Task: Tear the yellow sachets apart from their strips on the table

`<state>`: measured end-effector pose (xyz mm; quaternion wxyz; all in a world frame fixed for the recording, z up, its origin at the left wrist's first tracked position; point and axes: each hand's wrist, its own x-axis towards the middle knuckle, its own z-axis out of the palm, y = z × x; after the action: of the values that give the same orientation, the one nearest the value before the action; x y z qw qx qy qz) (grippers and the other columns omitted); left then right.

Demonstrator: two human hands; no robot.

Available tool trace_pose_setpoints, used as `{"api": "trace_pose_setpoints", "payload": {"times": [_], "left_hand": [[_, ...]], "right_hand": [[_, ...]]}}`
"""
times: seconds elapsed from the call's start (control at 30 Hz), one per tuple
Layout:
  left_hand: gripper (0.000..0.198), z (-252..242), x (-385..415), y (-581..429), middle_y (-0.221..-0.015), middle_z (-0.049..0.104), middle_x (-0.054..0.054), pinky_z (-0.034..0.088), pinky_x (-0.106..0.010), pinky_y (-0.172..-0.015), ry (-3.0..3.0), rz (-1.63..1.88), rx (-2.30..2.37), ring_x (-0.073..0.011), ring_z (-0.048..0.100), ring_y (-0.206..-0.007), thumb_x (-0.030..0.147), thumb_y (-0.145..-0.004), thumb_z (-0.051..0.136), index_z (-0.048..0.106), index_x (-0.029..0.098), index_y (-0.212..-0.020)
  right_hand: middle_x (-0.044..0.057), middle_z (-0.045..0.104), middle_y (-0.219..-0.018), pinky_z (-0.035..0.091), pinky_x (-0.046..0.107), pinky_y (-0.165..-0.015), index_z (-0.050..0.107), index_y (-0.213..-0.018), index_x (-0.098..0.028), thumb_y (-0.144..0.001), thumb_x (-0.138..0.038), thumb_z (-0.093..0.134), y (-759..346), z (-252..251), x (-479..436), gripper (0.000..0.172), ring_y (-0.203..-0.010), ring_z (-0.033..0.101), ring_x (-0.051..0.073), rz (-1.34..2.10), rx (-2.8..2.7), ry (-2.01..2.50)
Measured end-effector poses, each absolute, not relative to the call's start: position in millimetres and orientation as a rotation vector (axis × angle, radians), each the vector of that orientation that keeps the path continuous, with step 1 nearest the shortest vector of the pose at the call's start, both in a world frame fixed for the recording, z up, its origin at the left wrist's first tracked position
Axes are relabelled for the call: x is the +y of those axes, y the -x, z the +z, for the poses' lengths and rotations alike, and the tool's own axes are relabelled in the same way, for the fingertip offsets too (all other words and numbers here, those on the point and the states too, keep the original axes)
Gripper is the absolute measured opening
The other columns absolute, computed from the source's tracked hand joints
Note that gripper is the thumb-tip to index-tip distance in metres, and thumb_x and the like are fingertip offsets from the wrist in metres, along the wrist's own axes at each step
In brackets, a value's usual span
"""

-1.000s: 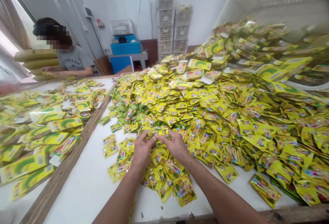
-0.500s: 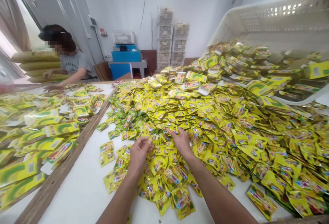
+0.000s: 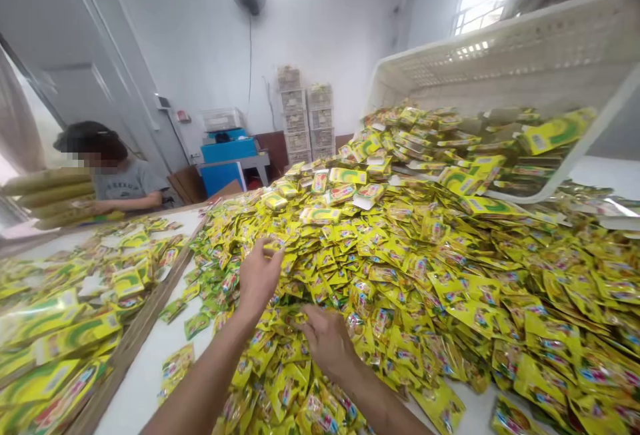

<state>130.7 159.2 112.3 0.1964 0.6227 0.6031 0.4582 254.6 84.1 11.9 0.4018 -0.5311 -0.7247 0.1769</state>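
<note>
A big heap of small yellow and green sachets (image 3: pixel 410 248) covers the white table (image 3: pixel 145 382) in front of me. My left hand (image 3: pixel 257 275) reaches forward into the near side of the heap, fingers curled on the sachets there; what it grips is hidden. My right hand (image 3: pixel 325 338) lies lower and closer to me on the sachets, fingers bent, with its palm side out of sight. A white plastic crate (image 3: pixel 500 62) lies tipped on the heap at the right, with flat yellow packets (image 3: pixel 550 132) spilling from it.
A wooden strip (image 3: pixel 135 342) divides my table from the left one, which holds more yellow packets (image 3: pixel 65 328). A person in a grey shirt (image 3: pixel 125 182) works at the far left beside stacked yellow rolls (image 3: pixel 47 192). Blue boxes (image 3: pixel 225 152) and stacked crates (image 3: pixel 305 118) stand by the back wall.
My left hand has reached farther forward and up into the heap. My right hand has drawn back toward me. The camera has tilted up, showing a wall fan.
</note>
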Motion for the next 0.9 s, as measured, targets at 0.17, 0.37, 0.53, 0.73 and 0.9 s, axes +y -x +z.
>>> {"api": "trace_pose_setpoints", "payload": {"times": [0.17,0.37,0.53,0.73,0.9], "left_hand": [[0.073,151,224,-216,-0.135,0.048,-0.017,0.040,-0.037,-0.092,-2.820,0.645,1.604,-0.0301,0.047,-0.117,0.004,-0.068,0.051,0.036,0.014,-0.139],[0.068,147,253,-269,-0.108,0.065,-0.015,0.043,-0.032,-0.080,-3.171,0.153,1.287,-0.0278,0.056,-0.100,0.010,-0.077,0.052,0.032,0.018,-0.142],[0.068,158,241,-251,-0.090,0.065,-0.013,0.043,-0.031,-0.067,-3.062,0.412,1.484,-0.0253,0.060,-0.083,0.005,-0.077,0.046,0.035,0.024,-0.141],[0.072,152,189,-163,-0.091,0.056,-0.004,0.048,-0.030,-0.065,-1.972,1.343,1.470,-0.0148,0.057,-0.067,0.021,-0.070,0.062,0.039,0.030,-0.138],[0.082,97,127,-108,-0.095,0.053,-0.002,0.053,-0.031,-0.073,-1.209,1.349,1.162,-0.0142,0.061,-0.077,0.023,-0.057,0.073,0.043,0.028,-0.133]], "right_hand": [[0.005,0.065,-0.078,0.037,0.023,-0.058,0.055,-0.077,-0.018,-0.080,-0.012,0.049,-252,12,83,0.010,-0.069,0.061,0.016,0.327,-1.977,1.424],[0.006,0.067,-0.084,0.036,0.025,-0.063,0.058,-0.084,-0.019,-0.078,-0.013,0.050,-252,10,82,0.012,-0.079,0.062,0.020,0.363,-2.035,1.457],[0.003,0.065,-0.074,0.036,0.025,-0.061,0.059,-0.075,-0.018,-0.080,-0.022,0.051,-251,20,83,0.010,-0.070,0.060,0.018,0.653,-1.708,1.423],[0.008,0.069,-0.098,0.047,0.033,-0.080,0.063,-0.101,-0.016,-0.072,-0.051,0.063,-264,41,89,0.046,-0.094,0.062,0.025,1.250,-0.987,1.051],[0.010,0.064,-0.115,0.041,0.043,-0.097,0.062,-0.111,-0.018,-0.060,-0.052,0.073,-277,33,102,0.062,-0.119,0.050,0.031,1.242,-0.787,1.078]]}}
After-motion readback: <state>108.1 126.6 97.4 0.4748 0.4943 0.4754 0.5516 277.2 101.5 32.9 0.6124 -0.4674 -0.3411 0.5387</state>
